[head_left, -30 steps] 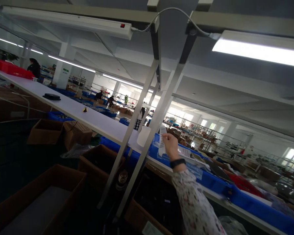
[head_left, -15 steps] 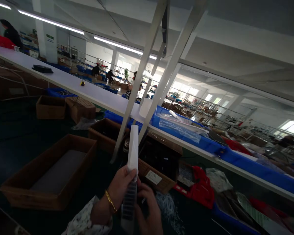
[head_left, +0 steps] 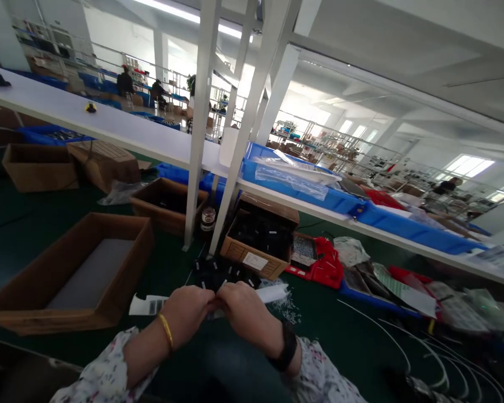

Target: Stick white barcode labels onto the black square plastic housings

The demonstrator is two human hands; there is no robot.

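Both hands meet low in the middle of the view, over the dark green work surface (head_left: pixel 319 319). My left hand (head_left: pixel 189 313), below a gold bracelet, has its fingers pressed together. Against it, my right hand (head_left: pixel 246 310), with a black band at the wrist, is closed too. What sits between the fingertips is hidden. A white strip with dark printing (head_left: pixel 145 305) sticks out left of my left hand, and a white piece (head_left: pixel 273 293) shows past my right hand. Several small black parts with white tags (head_left: pixel 218 271) lie just beyond the fingers.
An open cardboard box (head_left: pixel 130 224) stands at the left. Behind the hands are a box of black parts (head_left: pixel 256 260), a brown jar (head_left: pixel 208 219) and white shelf posts (head_left: pixel 197 140). Blue trays (head_left: pixel 340 202) line the raised shelf; a red bag (head_left: pixel 330 263) lies right.
The view has shifted right and down. The white strip that stood upright in my hands now lies low, and my hands have come together, side by side.
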